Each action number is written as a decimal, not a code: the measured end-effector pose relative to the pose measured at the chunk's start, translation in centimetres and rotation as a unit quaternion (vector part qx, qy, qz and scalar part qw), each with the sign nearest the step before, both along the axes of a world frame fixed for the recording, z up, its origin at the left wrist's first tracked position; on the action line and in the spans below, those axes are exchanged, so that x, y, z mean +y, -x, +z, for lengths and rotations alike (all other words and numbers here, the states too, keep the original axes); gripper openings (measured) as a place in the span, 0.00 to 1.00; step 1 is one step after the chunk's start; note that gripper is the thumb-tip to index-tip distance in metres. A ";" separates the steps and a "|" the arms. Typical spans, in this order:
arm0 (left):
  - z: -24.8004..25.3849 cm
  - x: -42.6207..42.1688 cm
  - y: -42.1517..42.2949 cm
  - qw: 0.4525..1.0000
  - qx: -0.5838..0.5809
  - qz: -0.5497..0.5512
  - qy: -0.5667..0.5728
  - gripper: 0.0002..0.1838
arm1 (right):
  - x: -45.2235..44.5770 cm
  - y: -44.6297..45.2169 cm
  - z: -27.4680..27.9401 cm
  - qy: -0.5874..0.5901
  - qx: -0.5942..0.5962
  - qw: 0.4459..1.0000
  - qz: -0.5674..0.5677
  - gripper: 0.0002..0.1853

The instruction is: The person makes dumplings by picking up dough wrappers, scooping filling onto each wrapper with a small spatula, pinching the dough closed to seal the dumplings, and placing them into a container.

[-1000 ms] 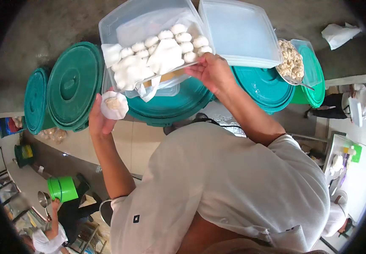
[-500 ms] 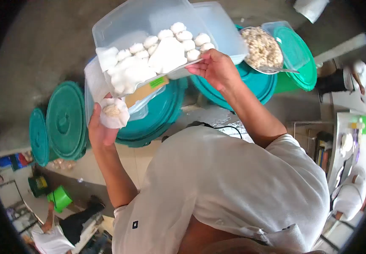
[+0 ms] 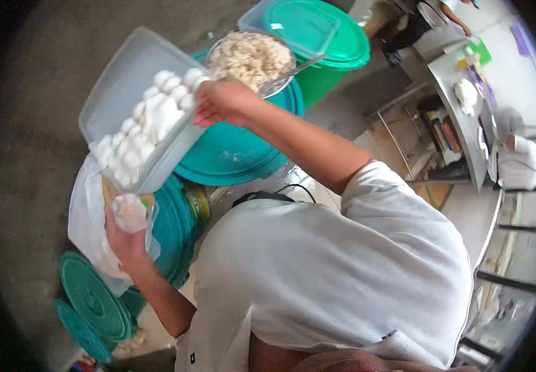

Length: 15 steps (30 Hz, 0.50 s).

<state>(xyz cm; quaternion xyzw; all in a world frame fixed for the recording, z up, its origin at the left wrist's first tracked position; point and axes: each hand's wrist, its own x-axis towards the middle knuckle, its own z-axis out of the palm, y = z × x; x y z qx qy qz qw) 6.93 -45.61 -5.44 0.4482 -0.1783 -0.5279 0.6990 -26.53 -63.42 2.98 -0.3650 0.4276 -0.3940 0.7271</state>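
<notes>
The left hand [image 3: 128, 245] holds a pale dough piece [image 3: 129, 212]. Apart from it, the right hand [image 3: 226, 102] grips a clear box [image 3: 175, 149], where dough balls [image 3: 172, 84] lie near this hand.

The plastic container [image 3: 184, 133] is a frosted, milky clear, and the dough balls [image 3: 172, 85] toward its right edge are plain white. The held dough wrapper [image 3: 129, 212] is off-white. On the far edge of a teal bucket lid [image 3: 237, 149], flecked with white, the bowl [image 3: 278, 87] is silver; its chunky filling [image 3: 246, 59] is mottled cream and light brown. The neighbouring bucket lid [image 3: 350, 38] is a greener teal, its bucket [image 3: 317, 84] bright green. The plastic bag [image 3: 91, 217] is translucent white. The shirt [image 3: 317, 260] is plain white with a small black square emblem [image 3: 192, 358].
</notes>
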 end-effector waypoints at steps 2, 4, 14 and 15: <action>0.4 -0.6 0.5 0.998 0.054 -0.028 -0.007 0.23 | -0.4 0.5 0.7 0.008 0.048 0.999 -0.005 0.17; -2.6 -0.9 -1.2 0.988 -0.141 -0.061 0.016 0.23 | -1.2 0.3 1.1 0.017 0.131 0.990 0.052 0.20; 1.6 -1.1 1.0 0.934 -0.343 -0.091 -0.042 0.27 | -2.4 1.9 2.8 0.057 0.375 0.914 0.142 0.27; 2.4 -1.0 1.3 0.924 -0.364 -0.117 -0.018 0.27 | -3.1 2.3 2.5 0.054 0.376 0.914 0.140 0.27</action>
